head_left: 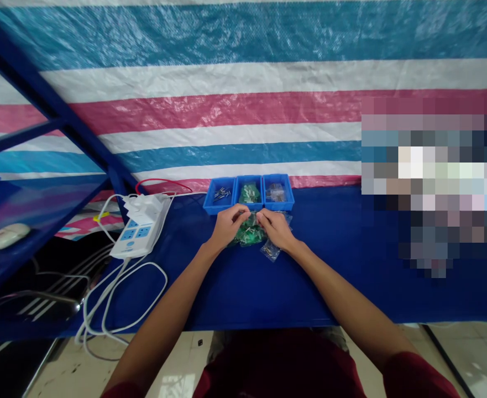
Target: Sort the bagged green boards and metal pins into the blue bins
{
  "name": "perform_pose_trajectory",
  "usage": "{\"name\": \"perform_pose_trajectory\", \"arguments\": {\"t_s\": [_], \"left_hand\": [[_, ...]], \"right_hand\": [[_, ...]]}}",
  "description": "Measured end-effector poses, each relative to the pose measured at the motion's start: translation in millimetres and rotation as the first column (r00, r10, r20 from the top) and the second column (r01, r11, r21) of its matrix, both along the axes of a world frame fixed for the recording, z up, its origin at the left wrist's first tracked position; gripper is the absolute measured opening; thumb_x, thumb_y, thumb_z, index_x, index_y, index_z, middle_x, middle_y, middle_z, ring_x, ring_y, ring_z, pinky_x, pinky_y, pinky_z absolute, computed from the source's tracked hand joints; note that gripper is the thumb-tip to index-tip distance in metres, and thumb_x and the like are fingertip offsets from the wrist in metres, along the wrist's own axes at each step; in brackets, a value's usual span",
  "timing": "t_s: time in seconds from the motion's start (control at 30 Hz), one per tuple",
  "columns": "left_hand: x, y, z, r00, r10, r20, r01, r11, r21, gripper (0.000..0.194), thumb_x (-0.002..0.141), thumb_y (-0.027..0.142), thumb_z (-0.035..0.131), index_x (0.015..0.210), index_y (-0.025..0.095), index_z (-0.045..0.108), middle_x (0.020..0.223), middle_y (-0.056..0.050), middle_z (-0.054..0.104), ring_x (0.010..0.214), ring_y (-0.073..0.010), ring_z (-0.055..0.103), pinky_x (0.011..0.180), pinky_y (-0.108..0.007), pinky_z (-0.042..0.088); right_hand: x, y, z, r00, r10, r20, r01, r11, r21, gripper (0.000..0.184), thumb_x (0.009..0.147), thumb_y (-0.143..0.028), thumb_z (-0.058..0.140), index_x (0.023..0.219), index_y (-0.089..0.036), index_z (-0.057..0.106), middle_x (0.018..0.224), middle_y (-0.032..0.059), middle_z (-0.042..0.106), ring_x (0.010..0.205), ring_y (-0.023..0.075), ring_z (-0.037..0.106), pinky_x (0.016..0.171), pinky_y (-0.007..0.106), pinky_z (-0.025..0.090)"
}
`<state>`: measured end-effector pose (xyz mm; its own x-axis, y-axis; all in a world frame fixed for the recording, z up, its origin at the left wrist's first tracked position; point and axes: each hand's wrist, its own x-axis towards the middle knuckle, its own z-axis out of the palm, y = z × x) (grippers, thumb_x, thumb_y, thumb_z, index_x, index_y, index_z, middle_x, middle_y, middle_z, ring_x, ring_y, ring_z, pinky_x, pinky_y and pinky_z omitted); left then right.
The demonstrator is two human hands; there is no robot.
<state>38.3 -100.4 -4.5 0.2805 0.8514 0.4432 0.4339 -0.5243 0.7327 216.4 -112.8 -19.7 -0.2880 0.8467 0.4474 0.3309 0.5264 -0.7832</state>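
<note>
Here, green pieces [249,231] between fingers [243,213].

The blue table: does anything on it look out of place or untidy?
Mostly tidy. The three blue bins stand in a neat row. Only a small clear bag lies loose beside the right hand, and the power strip cables hang in loops off the table edge.

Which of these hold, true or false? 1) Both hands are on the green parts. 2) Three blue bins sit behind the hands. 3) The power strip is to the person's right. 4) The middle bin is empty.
1) True: the left hand and the right hand meet over the pile of green parts.
2) True: three blue bins stand in a row.
3) False: the power strip lies to the left.
4) False: the middle bin holds green parts.
</note>
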Motion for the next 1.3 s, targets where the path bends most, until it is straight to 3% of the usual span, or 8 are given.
{"name": "perform_pose_trajectory", "arguments": {"t_s": [0.23, 0.4, 0.6, 0.87, 0.97, 1.07, 1.17, 1.3], "left_hand": [[2, -5, 4.5, 0.995, 0.03, -0.096, -0.027, 0.999, 0.041, 0.04, 0.094, 0.039, 0.043, 0.062, 0.016, 0.052, 0.054, 0.004, 0.052, 0.051, -0.0081, 0.047, 0.055, -0.02, 0.037], [3, -6, 2.6, 0.997, 0.037, -0.064, -0.033, 0.998, 0.062, 0.045, 0.094, 0.039, 0.044, 0.055, 0.016, 0.046, 0.047, 0.004, 0.047, 0.046, -0.0074, 0.046, 0.052, -0.02, 0.037], [6, -7, 2.7, 0.998, 0.06, -0.016, -0.056, 0.982, 0.179, 0.029, 0.088, 0.041, 0.056, 0.076, 0.016, 0.066, 0.069, -0.001, 0.067, 0.059, -0.0109, 0.057, 0.058, -0.022, 0.044], [6, -6, 1.0, 0.999, 0.037, 0.037, -0.043, 0.983, 0.177, 0.027, 0.094, 0.034, 0.049, 0.092, 0.016, 0.069, 0.076, -0.002, 0.07, 0.058, -0.0105, 0.063, 0.058, -0.021, 0.05], [2, -6, -2.3, 0.991, 0.124, -0.051, -0.097, 0.924, 0.37, 0.026, 0.095, 0.032, 0.049, 0.09, 0.016, 0.069, 0.073, -0.003, 0.071, 0.062, -0.0116, 0.064, 0.066, -0.023, 0.05], [-6, -6, -4.8, 0.967, 0.254, -0.003, -0.207, 0.796, 0.569, 0.025, 0.095, 0.028, 0.049, 0.087, 0.016, 0.07, 0.075, -0.006, 0.072, 0.067, -0.0141, 0.066, 0.068, -0.026, 0.05], [-18, -1, -5.4, 0.921, 0.38, 0.087, -0.341, 0.678, 0.651, 0.026, 0.094, 0.031, 0.049, 0.089, 0.017, 0.07, 0.08, -0.009, 0.073, 0.075, -0.0184, 0.067, 0.074, -0.032, 0.049], [-32, 16, -4.3, 0.86, 0.51, 0.033, -0.435, 0.697, 0.57, 0.028, 0.094, 0.035, 0.047, 0.103, 0.02, 0.069, 0.095, -0.011, 0.073, 0.094, -0.0239, 0.064, 0.088, -0.04, 0.044]], "right_hand": [[0, 0, 0.6, 0.999, -0.032, 0.029, 0.03, 0.998, 0.055, 0.03, 0.095, -0.042, 0.041, 0.091, -0.018, 0.059, 0.069, -0.0011, 0.055, 0.061, 0.0117, 0.048, 0.062, 0.023, 0.036], [-2, 0, -0.6, 0.999, -0.008, 0.051, 0.003, 0.996, 0.092, 0.037, 0.097, -0.041, 0.035, 0.074, -0.019, 0.052, 0.068, -0.0004, 0.054, 0.062, 0.0119, 0.049, 0.064, 0.024, 0.036], [-2, 1, -1.5, 0.999, -0.001, 0.049, -0.001, 0.999, 0.054, 0.043, 0.098, -0.044, 0.031, 0.066, -0.019, 0.046, 0.059, -0.0023, 0.049, 0.056, 0.0109, 0.047, 0.061, 0.023, 0.035], [-1, 2, -4.2, 0.993, -0.091, 0.071, 0.09, 0.996, 0.012, 0.05, 0.097, -0.049, 0.031, 0.064, -0.018, 0.052, 0.055, -0.0015, 0.052, 0.053, 0.0115, 0.05, 0.059, 0.024, 0.035], [-1, 1, -3.9, 0.991, -0.115, 0.073, 0.114, 0.993, 0.023, 0.049, 0.096, -0.049, 0.031, 0.065, -0.018, 0.054, 0.055, -0.0014, 0.052, 0.053, 0.0116, 0.05, 0.059, 0.023, 0.035], [-1, 1, -3.1, 0.989, -0.123, 0.083, 0.121, 0.992, 0.029, 0.05, 0.096, -0.049, 0.031, 0.066, -0.018, 0.055, 0.055, -0.0015, 0.052, 0.052, 0.0117, 0.05, 0.059, 0.023, 0.035], [-1, 0, -1.5, 0.989, -0.121, 0.088, 0.119, 0.992, 0.033, 0.051, 0.096, -0.05, 0.031, 0.065, -0.018, 0.056, 0.055, -0.0012, 0.053, 0.053, 0.0119, 0.051, 0.059, 0.024, 0.036], [0, -1, 0.2, 0.987, -0.124, 0.102, 0.121, 0.992, 0.042, 0.051, 0.096, -0.05, 0.031, 0.066, -0.018, 0.056, 0.054, -0.0008, 0.054, 0.053, 0.0124, 0.051, 0.059, 0.024, 0.036]]}}
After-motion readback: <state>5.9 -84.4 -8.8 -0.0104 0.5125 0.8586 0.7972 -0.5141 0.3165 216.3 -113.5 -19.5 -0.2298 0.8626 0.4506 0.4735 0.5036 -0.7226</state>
